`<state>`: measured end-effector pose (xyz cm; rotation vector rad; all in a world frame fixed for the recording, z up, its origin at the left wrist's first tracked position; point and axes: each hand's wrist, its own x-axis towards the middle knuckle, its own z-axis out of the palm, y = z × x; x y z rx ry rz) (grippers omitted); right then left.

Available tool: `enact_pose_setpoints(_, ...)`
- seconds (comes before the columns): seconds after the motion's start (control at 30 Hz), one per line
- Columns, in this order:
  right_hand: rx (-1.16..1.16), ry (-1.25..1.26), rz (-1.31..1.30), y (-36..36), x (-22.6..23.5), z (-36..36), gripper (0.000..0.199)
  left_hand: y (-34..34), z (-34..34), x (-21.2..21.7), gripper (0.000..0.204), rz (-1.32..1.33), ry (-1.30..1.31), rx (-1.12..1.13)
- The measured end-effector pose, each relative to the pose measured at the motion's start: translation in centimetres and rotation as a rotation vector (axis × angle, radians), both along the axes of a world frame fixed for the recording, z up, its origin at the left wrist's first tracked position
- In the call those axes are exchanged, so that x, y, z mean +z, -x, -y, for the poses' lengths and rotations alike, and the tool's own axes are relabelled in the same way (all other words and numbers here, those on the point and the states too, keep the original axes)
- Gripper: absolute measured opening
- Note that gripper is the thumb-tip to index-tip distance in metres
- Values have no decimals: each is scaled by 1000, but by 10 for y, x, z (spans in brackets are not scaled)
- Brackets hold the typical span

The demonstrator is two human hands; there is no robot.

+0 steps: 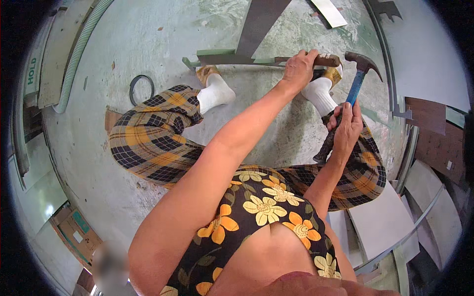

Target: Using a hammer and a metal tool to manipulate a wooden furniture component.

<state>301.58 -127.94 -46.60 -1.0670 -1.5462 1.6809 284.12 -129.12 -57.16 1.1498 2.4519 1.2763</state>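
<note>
- left hand [299, 69] closed over a brown wooden handle [326, 60] of a long flat tool, knuckles up, at about 1 o'clock in the view
- flat tool's blade [237, 60] runs toward 9 o'clock from the handle, lying along a green metal strip [215, 53] on the concrete floor [148, 39]
- right hand [346, 129] wrapped tight round the blue grip of a claw hammer [359, 74], at about 3 o'clock of centre
- hammer head up, tilted toward 1 o'clock, just beside the wooden handle's end, claw pointing to 3 o'clock; cannot tell if it touches the handle
- person sits on the floor, legs in plaid trousers, white socks; left foot [216, 91] near the green strip, right foot [321, 91] just below the left hand
- black rubber ring [140, 88] on the floor at 10 o'clock, well apart from the hands
- corrugated grey hose [79, 54] curves along the 9–10 o'clock rim
- grey panels [380, 222] stacked at 4 o'clock beside the right knee
- cardboard box [79, 234] at 8 o'clock
</note>
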Motion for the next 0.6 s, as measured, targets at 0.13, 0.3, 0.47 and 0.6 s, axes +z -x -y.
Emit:
enact_pose_setpoints(0.13, 20, -51, 59, 3, 7, 5, 30, 4, 2, 1, 34, 20, -70, 20)
enact_pose_setpoints(0.3, 45, -81, 77, 2, 15, 7, 31, 4, 8, 5, 38, 47, -143, 24)
enact_pose_setpoints(0.47, 41, -142, 97, 3, 19, 12, 33, 5, 11, 11, 39, 74, -200, 33)
enact_pose_setpoints(0.6, 73, -151, 109, 1, 16, 13, 36, 6, 15, 11, 40, 107, -174, 18)
